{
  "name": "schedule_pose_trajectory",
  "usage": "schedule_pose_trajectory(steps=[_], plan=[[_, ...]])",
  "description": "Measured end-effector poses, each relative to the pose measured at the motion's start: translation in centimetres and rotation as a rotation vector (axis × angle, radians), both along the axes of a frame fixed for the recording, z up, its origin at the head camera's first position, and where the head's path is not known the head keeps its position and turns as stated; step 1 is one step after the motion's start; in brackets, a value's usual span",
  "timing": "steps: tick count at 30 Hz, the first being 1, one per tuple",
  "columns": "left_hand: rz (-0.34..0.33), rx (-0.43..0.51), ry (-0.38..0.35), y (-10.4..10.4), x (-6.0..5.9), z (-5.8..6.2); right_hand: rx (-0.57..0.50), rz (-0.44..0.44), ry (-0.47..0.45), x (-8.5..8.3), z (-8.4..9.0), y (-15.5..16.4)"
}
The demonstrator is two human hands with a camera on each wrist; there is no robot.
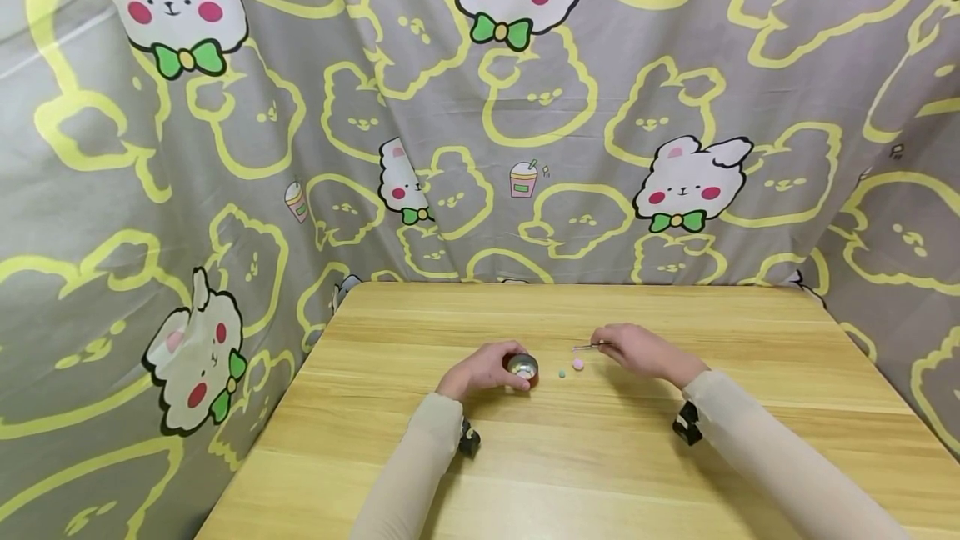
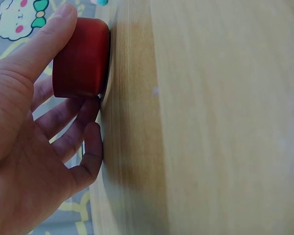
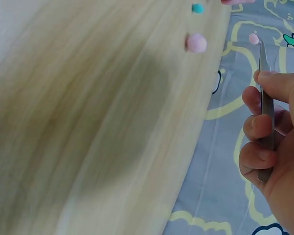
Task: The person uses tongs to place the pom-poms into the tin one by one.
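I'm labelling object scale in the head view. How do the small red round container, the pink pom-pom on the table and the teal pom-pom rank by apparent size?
1. Small red round container, shiny inside, held by the left hand: clearly largest.
2. Pink pom-pom.
3. Teal pom-pom: smallest.
All three lie close together, so nearness hardly skews this.

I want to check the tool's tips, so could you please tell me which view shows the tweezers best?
The right wrist view: the tweezers run along the right hand, tips holding a small pink ball. The head view shows only a thin sliver; the left wrist view shows none.
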State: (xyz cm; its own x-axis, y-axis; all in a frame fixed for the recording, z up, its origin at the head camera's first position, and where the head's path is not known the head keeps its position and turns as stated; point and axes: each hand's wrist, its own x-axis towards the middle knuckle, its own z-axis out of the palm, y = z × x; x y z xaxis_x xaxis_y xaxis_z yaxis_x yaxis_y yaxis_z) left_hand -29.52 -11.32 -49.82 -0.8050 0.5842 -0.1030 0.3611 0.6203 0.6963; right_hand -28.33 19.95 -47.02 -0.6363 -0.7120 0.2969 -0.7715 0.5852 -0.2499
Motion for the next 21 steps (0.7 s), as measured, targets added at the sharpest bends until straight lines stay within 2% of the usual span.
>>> schedule_pose_trajectory(steps=[16, 21], plan=[[0.006, 0.001, -0.008, 0.0, 0.1, 0.1, 0.035, -0.013, -0.039, 0.3, 2.4, -2.7], [0.006, 0.003, -0.003, -0.1, 0.1, 0.0, 0.034, -0.004, -0.021, 0.3, 2.7, -3.7]])
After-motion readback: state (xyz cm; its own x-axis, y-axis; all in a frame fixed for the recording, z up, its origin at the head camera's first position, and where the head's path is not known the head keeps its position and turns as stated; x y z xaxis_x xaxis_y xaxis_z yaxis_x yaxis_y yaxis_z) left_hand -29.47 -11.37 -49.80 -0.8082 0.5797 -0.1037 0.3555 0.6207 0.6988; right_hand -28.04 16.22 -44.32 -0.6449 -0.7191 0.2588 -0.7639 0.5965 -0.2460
